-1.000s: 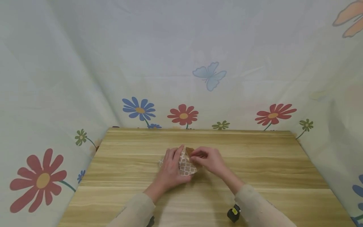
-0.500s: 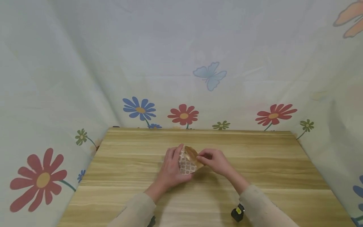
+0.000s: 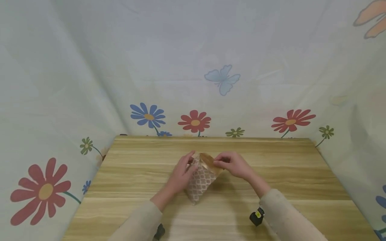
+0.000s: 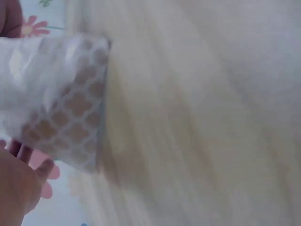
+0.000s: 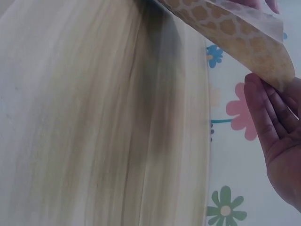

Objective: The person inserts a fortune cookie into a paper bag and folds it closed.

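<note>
A paper bag (image 3: 201, 183) with a white and brown lattice pattern is held up tilted over the table, its lower corner pointing towards me. Its mouth is spread, showing a golden-brown inside. My left hand (image 3: 182, 172) holds the bag's upper left side, with the thumb on the front; its fingers are partly hidden behind the paper. The right hand (image 3: 235, 164) pinches the mouth's right edge between thumb and fingers. In the left wrist view the bag (image 4: 77, 106) looks puffed out, with the left hand (image 4: 19, 186) beside it. Whatever the bag holds cannot be seen.
A wood-grain table (image 3: 135, 187) lies under both hands. Behind and beside it hangs a pale cloth (image 3: 178, 67) printed with flowers and butterflies. A small black device (image 3: 256, 217) with a yellow mark sits by the right wrist.
The right hand has drawn the mouth's edge to the right, and the opening is wider. The left hand has shifted its hold up, and the bag's lower part now shows below it.
</note>
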Tool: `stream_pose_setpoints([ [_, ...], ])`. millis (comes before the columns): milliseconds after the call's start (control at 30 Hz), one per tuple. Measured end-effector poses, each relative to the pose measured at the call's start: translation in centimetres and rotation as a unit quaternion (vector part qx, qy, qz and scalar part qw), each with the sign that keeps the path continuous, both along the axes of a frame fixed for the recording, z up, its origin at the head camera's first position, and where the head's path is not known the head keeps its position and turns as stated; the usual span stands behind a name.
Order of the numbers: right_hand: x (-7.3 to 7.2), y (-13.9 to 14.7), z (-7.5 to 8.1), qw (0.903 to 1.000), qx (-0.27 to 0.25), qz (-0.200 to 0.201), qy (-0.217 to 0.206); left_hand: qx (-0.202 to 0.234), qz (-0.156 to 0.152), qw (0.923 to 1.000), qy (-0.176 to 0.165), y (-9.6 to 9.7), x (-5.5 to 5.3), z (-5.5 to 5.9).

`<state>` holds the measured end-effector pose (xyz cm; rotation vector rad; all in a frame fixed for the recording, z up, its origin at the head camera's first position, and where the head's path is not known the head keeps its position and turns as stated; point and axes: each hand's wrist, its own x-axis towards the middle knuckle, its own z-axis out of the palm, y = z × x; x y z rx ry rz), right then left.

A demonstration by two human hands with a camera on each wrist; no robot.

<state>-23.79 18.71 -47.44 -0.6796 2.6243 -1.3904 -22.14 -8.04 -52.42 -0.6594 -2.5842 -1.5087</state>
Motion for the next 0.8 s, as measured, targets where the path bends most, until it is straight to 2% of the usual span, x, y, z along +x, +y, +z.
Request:
stream_pose_setpoints([
  [67,-0.1,0.2,0.1,1.0,-0.004,0.002,-0.006,0.018,-0.005,0.9997,-0.013,-0.1,-0.3,0.3],
  [200,-0.4,0.5,0.2,0.9998,-0.006,0.002,-0.02,0.017,-0.003,0.999,-0.042,-0.1,-0.6,0.7],
  [400,-0.7,0.6,0.2,0.9995,-0.002,0.005,-0.031,0.021,-0.001,0.9965,-0.081,0.3,-0.8,0.7],
  [800,-1.2,0.5,0.1,0.9991,-0.008,0.014,-0.04,0.043,0.005,0.9921,-0.117,0.7,-1.4,0.4],
])
